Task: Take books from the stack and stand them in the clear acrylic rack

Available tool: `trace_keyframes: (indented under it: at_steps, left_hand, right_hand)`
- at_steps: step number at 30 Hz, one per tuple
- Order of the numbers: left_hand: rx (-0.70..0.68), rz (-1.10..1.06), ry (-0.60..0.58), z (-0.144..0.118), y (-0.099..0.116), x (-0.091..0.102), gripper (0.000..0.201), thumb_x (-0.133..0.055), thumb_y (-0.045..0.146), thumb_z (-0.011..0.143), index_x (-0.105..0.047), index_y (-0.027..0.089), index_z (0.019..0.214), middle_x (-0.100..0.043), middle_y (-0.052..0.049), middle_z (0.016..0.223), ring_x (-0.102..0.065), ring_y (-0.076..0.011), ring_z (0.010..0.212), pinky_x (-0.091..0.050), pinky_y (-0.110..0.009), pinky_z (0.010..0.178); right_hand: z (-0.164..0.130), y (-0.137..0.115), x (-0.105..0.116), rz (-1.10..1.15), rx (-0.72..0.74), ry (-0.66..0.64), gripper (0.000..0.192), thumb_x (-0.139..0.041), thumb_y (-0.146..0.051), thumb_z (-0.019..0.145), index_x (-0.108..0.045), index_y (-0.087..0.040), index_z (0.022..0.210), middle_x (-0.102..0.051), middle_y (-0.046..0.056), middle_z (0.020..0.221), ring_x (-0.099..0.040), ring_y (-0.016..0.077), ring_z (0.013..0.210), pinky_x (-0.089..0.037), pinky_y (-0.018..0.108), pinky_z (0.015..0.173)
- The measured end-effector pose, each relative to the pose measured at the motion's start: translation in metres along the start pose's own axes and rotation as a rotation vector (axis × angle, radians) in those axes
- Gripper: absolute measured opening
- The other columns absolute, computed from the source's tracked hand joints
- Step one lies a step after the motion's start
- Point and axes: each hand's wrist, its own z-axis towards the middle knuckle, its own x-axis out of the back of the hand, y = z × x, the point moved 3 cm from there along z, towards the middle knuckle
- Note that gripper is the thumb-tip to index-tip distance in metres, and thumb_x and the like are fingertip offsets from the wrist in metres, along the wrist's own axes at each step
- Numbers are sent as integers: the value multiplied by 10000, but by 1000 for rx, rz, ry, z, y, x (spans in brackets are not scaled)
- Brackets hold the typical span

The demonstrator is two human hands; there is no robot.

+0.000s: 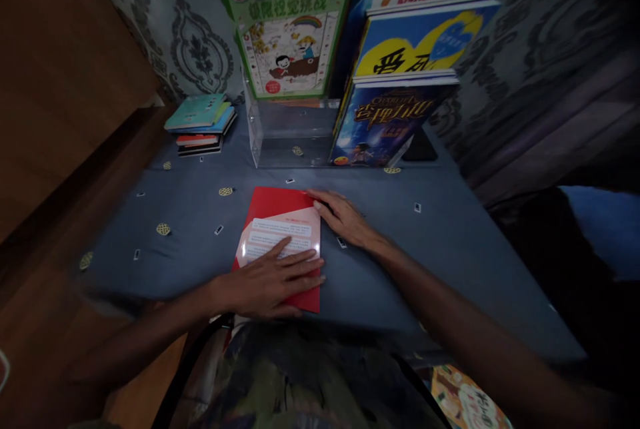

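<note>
Your left hand (273, 282) lies flat, fingers spread, on the red book (280, 242) at frame center on the blue table (440, 249), right hand (345, 217) open at its top right corner, so keep pressing evenly to stop sliding.

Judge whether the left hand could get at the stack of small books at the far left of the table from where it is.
Probably yes. The left hand lies flat on the red book, holding nothing, and only bare blue tablecloth shows between it and the stack of small books. It would need a forward stretch.
</note>
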Motion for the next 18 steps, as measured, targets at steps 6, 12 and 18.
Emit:
trace_keyframes:
  at_steps: [6,12,18]
  left_hand:
    - [45,78,56,8,-7,-8,595,-365,483,1042,-304,197,1560,-286,-100,1634,-196,-234,1542,-28,-503,1275]
    - [96,112,81,27,-20,-10,576,-369,470,1041,-334,199,1547,-335,-115,1615,-225,-258,1533,-60,-550,1263]
    - [128,122,100,42,-33,-5,532,-329,452,1056,-349,239,1543,-386,-91,1592,-201,-224,1541,-74,-543,1264]
  right_hand:
    - [0,1,0,20,2,11,451,-361,-365,1013,-597,-220,1368,-652,83,1377,-587,249,1289,-423,499,1123]
    - [0,1,2,28,8,-12,459,-355,-372,1008,-601,-218,1363,-658,85,1367,-596,258,1276,-421,507,1121]
    - [0,2,2,39,8,-2,452,-365,-354,998,-603,-232,1362,-662,75,1364,-596,260,1272,-432,506,1108]
